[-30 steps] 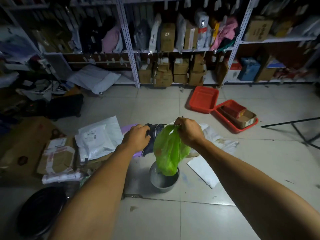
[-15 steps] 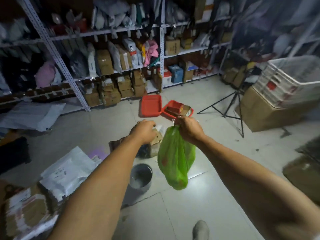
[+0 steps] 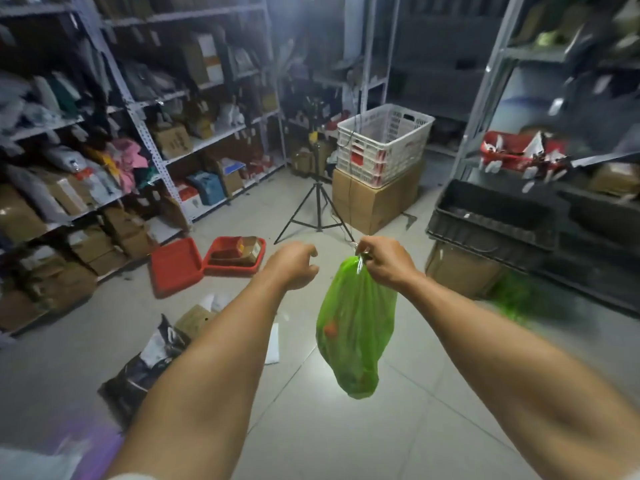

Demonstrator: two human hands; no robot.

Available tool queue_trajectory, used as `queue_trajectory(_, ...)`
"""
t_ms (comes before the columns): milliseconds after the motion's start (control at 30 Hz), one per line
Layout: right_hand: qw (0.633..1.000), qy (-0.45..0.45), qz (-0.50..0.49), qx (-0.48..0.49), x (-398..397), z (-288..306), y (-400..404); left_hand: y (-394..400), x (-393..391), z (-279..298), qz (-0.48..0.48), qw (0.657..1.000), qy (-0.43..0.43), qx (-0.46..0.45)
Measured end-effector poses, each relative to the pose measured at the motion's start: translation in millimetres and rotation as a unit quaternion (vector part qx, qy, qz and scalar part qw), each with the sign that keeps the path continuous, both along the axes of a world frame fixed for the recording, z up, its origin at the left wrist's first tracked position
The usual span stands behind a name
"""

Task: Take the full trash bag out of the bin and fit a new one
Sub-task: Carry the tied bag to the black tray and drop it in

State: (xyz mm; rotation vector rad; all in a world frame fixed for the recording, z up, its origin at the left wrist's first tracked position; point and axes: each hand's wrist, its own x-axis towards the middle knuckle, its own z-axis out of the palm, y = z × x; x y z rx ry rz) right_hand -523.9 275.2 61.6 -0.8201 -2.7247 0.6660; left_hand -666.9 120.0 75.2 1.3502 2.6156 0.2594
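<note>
— Where is the trash bag?
— The green trash bag (image 3: 356, 327) hangs full above the tiled floor (image 3: 346, 438), pinched at its gathered neck by the right hand (image 3: 384, 263).
— And the left hand (image 3: 294, 268)?
— Beside it, apart, fingers loosely curled, holding nothing.

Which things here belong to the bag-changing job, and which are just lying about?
Part of the job:
- green trash bag, hanging by its gathered top
- right hand, pinching that top
- left hand, holding nothing

Just lying about:
- red trays
- tripod
- white crate on a cardboard box
- black mailer on the floor
</note>
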Motion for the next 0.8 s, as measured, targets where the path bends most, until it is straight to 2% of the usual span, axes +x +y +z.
queue_trajectory(400, 0.993, 0.024, -0.108, 0.038, 116.9, 22.9, 167.1, 201.4, 93.3, 1.6, -0.118, 0.993, 0.021, 0.006)
queue_trajectory(567, 0.985, 0.037, -0.163, 0.045, 139.4, 25.6, 238.0, 288.1, 103.1, 0.6, -0.172, 0.985, 0.021, -0.001)
queue_trajectory(800, 0.977, -0.010, -0.208, 0.036, 138.1, 19.9, 353.9, 435.2, 89.8, -0.8, -0.235, 0.972, -0.014, -0.012)
